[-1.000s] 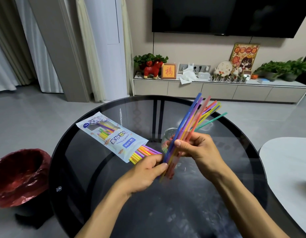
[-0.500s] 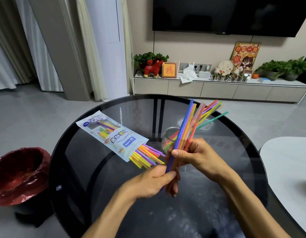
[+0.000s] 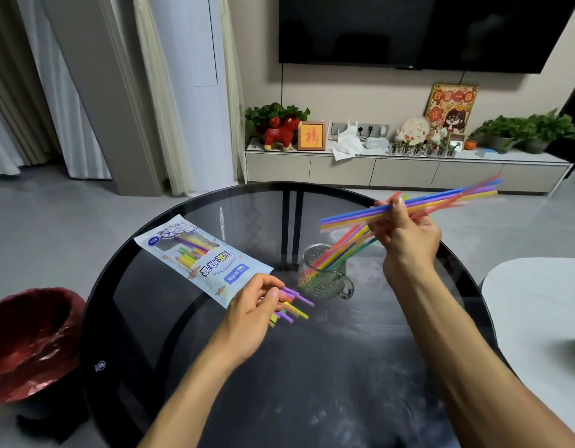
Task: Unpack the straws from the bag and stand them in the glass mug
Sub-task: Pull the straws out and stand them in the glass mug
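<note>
Straws, thin plastic ones in blue, purple, yellow, orange and pink, are seen in three places in the head view. A loose bundle of long coloured straws (image 3: 441,202) is gripped in the right hand (image 3: 405,234), whose fingers are curled round it, and is held nearly level above the far right part of the round black glass table (image 3: 312,383); the bundle's far ends are blurred. Below it, a clear dimpled glass mug with a handle (image 3: 324,276) stands upright on the table, and several slanted straws in the mug (image 3: 341,250) lean out to the right, towards the right hand. To the left of the mug a flat white and blue printed plastic bag (image 3: 198,257) lies on the glass, its open end towards the person, with short coloured straw ends (image 3: 292,307) sticking out of it. The left hand (image 3: 250,315) is held at that open end, fingers bent towards the protruding ends; whether a straw is actually pinched cannot be told. Beside the table on the left a bin lined with a red plastic bag (image 3: 30,337) is seen, and a white rounded tabletop (image 3: 538,305) on the right. Beyond, a low cream cabinet (image 3: 405,173) carries potted green plants (image 3: 525,130), a red toy animal (image 3: 281,134) and a small framed picture (image 3: 311,136), under a dark wall-mounted screen (image 3: 418,27)
</note>
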Motion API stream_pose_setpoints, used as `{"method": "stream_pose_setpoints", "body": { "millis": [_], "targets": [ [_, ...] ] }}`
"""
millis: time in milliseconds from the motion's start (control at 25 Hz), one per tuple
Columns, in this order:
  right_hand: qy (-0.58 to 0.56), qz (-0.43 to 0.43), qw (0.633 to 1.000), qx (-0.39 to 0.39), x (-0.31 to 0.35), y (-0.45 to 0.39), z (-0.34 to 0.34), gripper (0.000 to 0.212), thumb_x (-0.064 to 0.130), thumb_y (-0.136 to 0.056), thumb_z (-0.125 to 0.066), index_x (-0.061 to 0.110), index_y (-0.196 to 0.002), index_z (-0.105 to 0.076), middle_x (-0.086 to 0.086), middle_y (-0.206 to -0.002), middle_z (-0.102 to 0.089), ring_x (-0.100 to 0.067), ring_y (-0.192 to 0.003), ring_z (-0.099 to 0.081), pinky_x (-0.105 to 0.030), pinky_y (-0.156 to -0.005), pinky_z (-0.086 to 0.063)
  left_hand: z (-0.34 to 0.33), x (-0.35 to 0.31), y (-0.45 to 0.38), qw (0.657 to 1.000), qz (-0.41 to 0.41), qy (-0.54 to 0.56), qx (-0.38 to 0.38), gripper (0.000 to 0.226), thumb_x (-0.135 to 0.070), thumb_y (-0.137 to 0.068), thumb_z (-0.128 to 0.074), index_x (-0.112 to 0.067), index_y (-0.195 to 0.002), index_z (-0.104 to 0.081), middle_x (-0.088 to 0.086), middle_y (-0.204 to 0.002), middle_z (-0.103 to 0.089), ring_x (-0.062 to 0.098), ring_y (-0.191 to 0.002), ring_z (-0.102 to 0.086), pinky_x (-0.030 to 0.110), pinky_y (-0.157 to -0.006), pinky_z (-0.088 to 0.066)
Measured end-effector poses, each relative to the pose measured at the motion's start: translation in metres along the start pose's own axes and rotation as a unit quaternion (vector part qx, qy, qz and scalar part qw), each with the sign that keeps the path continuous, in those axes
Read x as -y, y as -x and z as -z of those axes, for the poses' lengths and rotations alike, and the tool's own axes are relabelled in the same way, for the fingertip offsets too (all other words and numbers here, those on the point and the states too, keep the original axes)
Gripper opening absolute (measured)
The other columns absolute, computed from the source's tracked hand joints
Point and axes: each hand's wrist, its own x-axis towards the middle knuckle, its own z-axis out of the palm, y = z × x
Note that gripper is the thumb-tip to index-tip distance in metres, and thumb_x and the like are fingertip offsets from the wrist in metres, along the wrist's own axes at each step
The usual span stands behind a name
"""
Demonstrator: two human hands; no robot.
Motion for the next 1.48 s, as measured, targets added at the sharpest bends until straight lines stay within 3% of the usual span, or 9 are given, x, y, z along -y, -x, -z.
{"method": "stream_pose_setpoints", "body": {
  "millis": [360,560,680,760,840,920,1040,1200,1480],
  "targets": [
    [0.253,0.049,0.966,0.022,-0.054,0.016,0.012,0.015,0.023,-0.092,-0.065,0.017,-0.08,-0.07,-0.011,-0.082,-0.075,-0.026,-0.076,-0.074,-0.045,-0.072,-0.062,0.0,-0.003,0.002,0.999,-0.014,-0.039,-0.001,0.014,-0.015,-0.098,-0.048,-0.02,-0.092,-0.06,-0.006,-0.093,-0.073,0.008,-0.083,-0.071,0.036,-0.083,-0.056],
    [0.345,0.027,0.937,0.049,-0.057,0.012,0.01,0.019,0.028,-0.08,-0.074,0.021,-0.063,-0.067,-0.009,-0.069,-0.074,-0.027,-0.067,-0.074,-0.052,-0.069,-0.061,-0.001,-0.008,0.006,0.999,-0.019,-0.048,-0.002,0.01,-0.015,-0.096,-0.052,-0.016,-0.091,-0.061,-0.011,-0.086,-0.072,0.001,-0.076,-0.069,0.023,-0.078,-0.054],
    [0.459,0.061,0.885,0.054,-0.041,0.013,0.014,0.033,0.051,-0.074,-0.073,0.022,-0.06,-0.066,-0.003,-0.059,-0.071,-0.023,-0.059,-0.07,-0.047,-0.065,-0.061,0.002,-0.01,0.006,0.996,-0.033,-0.083,-0.01,0.007,-0.014,-0.095,-0.054,-0.014,-0.091,-0.061,-0.014,-0.08,-0.067,-0.006,-0.069,-0.064,0.008,-0.062,-0.046],
    [0.546,0.023,0.833,0.091,-0.025,0.017,0.024,0.05,0.063,-0.076,-0.065,0.016,-0.06,-0.068,-0.001,-0.053,-0.07,-0.019,-0.051,-0.066,-0.042,-0.063,-0.061,0.004,-0.004,0.006,0.987,-0.043,-0.151,-0.017,0.006,-0.019,-0.094,-0.055,-0.02,-0.089,-0.059,-0.016,-0.082,-0.066,-0.003,-0.074,-0.063,0.012,-0.063,-0.048],
    [0.649,-0.01,0.744,0.162,-0.016,0.029,0.036,0.056,0.062,-0.079,-0.061,0.011,-0.058,-0.07,-0.001,-0.049,-0.07,-0.015,-0.046,-0.064,-0.037,-0.063,-0.061,0.004,0.008,0.003,0.961,-0.064,-0.269,-0.028,0.002,-0.025,-0.092,-0.053,-0.025,-0.091,-0.055,-0.016,-0.093,-0.064,0.004,-0.088,-0.062,0.023,-0.072,-0.048],
    [0.697,-0.022,0.667,0.264,-0.02,0.051,0.039,0.049,0.052,-0.083,-0.06,0.009,-0.061,-0.068,-0.001,-0.051,-0.07,-0.014,-0.044,-0.062,-0.032,-0.057,-0.059,0.001,0.022,-0.001,0.915,-0.045,-0.401,-0.015,0.021,-0.032,-0.091,-0.052,-0.028,-0.112,-0.05,-0.009,-0.129,-0.053,0.019,-0.124,-0.047,0.032,-0.095,-0.043],
    [0.636,0.065,0.696,0.328,-0.041,0.082,0.031,0.034,0.044,-0.084,-0.058,0.014,-0.067,-0.061,-0.002,-0.063,-0.07,-0.022,-0.057,-0.065,-0.034,-0.054,-0.054,-0.001,0.03,-0.004,0.88,0.03,-0.471,0.046,0.049,-0.041,-0.092,-0.048,-0.032,-0.138,-0.035,-0.008,-0.157,-0.022,0.028,-0.146,-0.012,0.046,-0.114,-0.025],
    [0.662,0.226,0.647,0.303,-0.075,0.094,0.022,0.025,0.046,-0.088,-0.053,0.022,-0.088,-0.058,0.001,-0.092,-0.067,-0.03,-0.083,-0.065,-0.037,-0.062,-0.046,0.004,0.024,0.008,0.877,-0.015,-0.471,0.094,0.037,-0.044,-0.089,-0.05,-0.035,-0.126,-0.048,-0.021,-0.137,-0.043,0.024,-0.133,-0.026,0.042,-0.104,-0.041],
    [0.747,0.138,0.546,0.352,-0.096,0.099,0.011,0.035,0.041,-0.093,-0.051,0.009,-0.109,-0.054,-0.015,-0.113,-0.066,-0.036,-0.106,-0.059,-0.04,-0.077,-0.048,0.012,0.028,0.018,0.881,-0.069,-0.461,0.08,0.043,-0.049,-0.084,-0.058,-0.034,-0.123,-0.049,-0.021,-0.13,-0.052,0.013,-0.127,-0.034,0.037,-0.099,-0.046]
  ]
}}
